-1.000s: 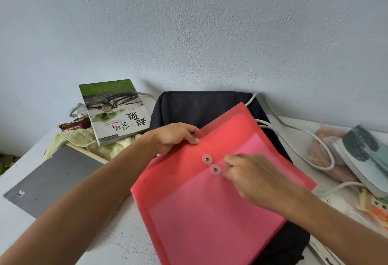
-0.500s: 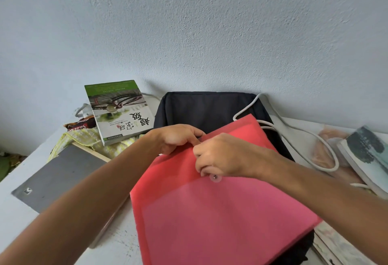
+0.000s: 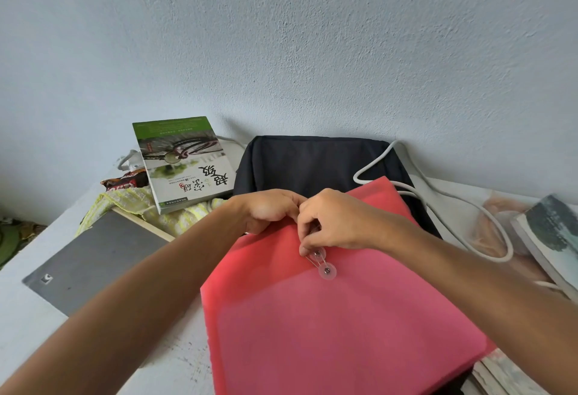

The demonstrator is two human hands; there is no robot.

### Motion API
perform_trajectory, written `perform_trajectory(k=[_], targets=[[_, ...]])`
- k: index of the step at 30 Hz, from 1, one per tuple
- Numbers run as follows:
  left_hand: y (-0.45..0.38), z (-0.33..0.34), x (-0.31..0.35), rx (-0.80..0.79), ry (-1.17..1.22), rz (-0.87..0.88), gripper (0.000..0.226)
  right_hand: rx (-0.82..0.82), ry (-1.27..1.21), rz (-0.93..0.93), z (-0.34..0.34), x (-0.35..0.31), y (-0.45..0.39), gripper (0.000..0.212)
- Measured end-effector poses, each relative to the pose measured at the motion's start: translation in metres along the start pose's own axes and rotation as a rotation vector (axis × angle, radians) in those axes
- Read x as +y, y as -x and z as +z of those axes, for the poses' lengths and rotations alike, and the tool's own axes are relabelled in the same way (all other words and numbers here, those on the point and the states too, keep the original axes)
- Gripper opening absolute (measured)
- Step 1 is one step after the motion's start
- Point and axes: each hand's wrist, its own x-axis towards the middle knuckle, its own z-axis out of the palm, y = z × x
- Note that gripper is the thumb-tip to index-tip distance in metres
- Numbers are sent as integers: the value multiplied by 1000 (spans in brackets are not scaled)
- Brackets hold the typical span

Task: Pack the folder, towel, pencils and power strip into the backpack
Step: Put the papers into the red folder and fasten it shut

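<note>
White desk (image 3: 37, 310) against a pale textured wall formed the work surface. Lower centre of frame, the red folder (image 3: 328, 332) lay flat across the dark backpack (image 3: 312, 160), covering its near half; the bag's far part showed at centre.

Folder judged light, thin and flexible plastic, smooth and likely to slip or bow if lifted by one corner; best taken along the top edge with both hands, clear of the string clasp (image 3: 323, 261).

Left hand (image 3: 269, 210) was curled closed at the folder's top edge, apparently pinching the flap. Right hand (image 3: 341, 222) was bent down, thumb and forefinger nearly closed at the upper clasp disc, seemingly on the string; the string itself was too fine to confirm.

Yellow towel (image 3: 134, 203) lay at left under a book (image 3: 184, 160). White cable (image 3: 453, 203) looped at right. Pencils not seen.
</note>
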Motion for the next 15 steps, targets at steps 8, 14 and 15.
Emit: perform_trajectory(k=[8,14,15], targets=[[-1,2,-1,-16,5,13,32,43,-78,88,3,3,2,11],[-1,2,-3,-20,2,20,33,51,-51,125,3,3,1,12],[-1,2,-3,-21,1,20,33,50,-43,129,3,2,1,12]])
